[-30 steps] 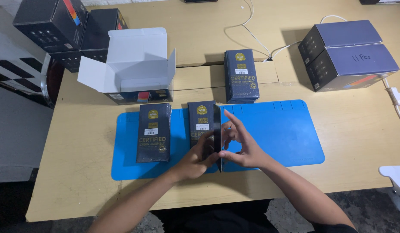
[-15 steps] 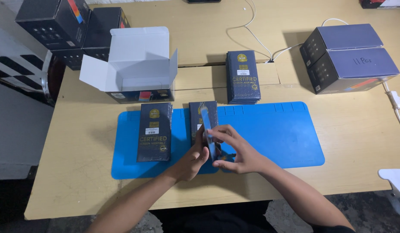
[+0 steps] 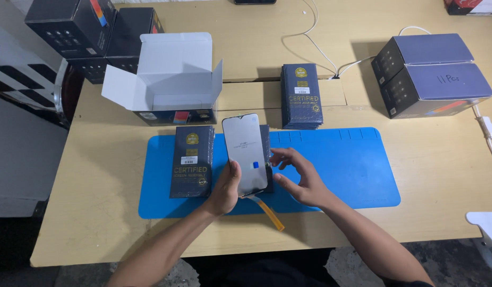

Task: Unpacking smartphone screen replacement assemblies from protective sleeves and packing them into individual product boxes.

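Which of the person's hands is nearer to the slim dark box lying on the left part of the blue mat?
Left. The left hand sits just right of the slim dark box, holding the phone screen; the right hand is farther right.

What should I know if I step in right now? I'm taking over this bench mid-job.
Left hand: grips the phone screen panel by its lower left edge, glass up, orange flex cable hanging below.
Right hand: open, fingers beside the panel's right edge, not gripping.
Done: panel is out of its dark box, which lies under it on the blue mat.
Left: another dark box on the mat lies closed.
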